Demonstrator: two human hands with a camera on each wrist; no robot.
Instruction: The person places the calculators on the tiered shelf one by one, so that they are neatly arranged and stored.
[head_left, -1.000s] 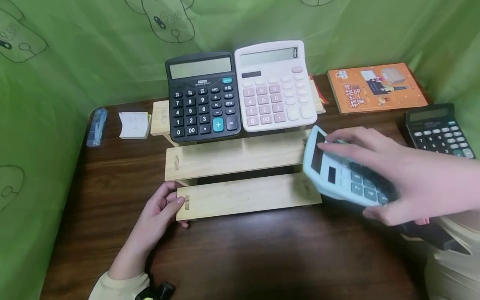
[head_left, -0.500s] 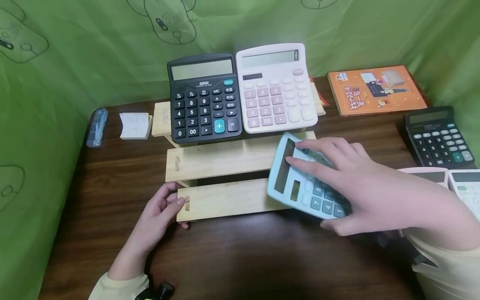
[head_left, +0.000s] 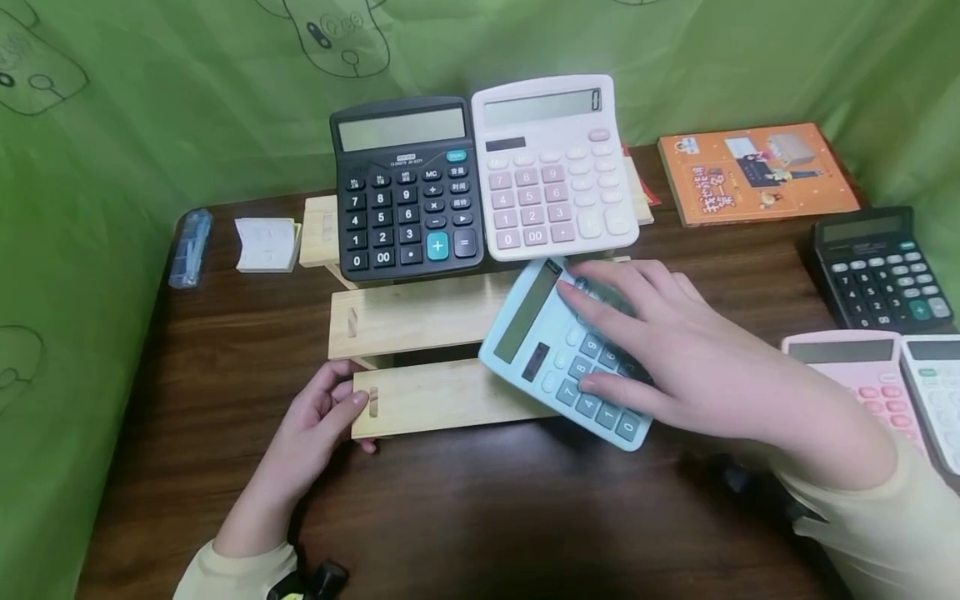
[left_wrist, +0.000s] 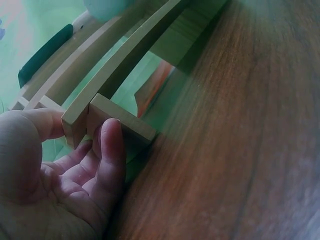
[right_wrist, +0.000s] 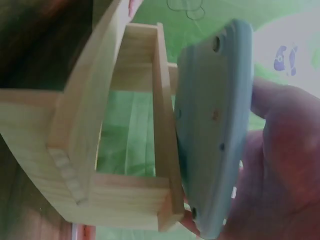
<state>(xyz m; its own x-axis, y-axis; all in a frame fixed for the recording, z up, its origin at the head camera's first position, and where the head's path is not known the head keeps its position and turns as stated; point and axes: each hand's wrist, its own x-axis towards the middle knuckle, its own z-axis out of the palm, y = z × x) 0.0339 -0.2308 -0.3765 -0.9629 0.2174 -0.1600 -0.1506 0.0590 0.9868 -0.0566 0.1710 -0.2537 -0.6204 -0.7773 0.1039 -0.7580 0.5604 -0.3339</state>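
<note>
My right hand (head_left: 675,358) holds a light blue calculator (head_left: 525,317) tilted over the two lower steps of a wooden stepped rack (head_left: 420,400). Its fingers reach the top edge while the thumb lies across the number keys. The right wrist view shows the underside of the blue calculator (right_wrist: 212,125) close beside the planks. At the rack's lower left corner, my left hand (head_left: 315,425) grips the front plank's end, as the left wrist view also shows. On the top step a black calculator (head_left: 408,192) and a white-and-pink calculator (head_left: 551,167) lean side by side.
An orange book (head_left: 757,175) lies at the back right. Near it are a black calculator (head_left: 881,267), a pink calculator (head_left: 847,354) and a white one (head_left: 933,400). A paper pad (head_left: 266,244) and a blue translucent item (head_left: 191,248) lie left. Green curtains enclose the table.
My right hand has carried the blue calculator leftward over the lower steps and turned it more upright to the rack. The left hand has kept its grip on the plank's end.
</note>
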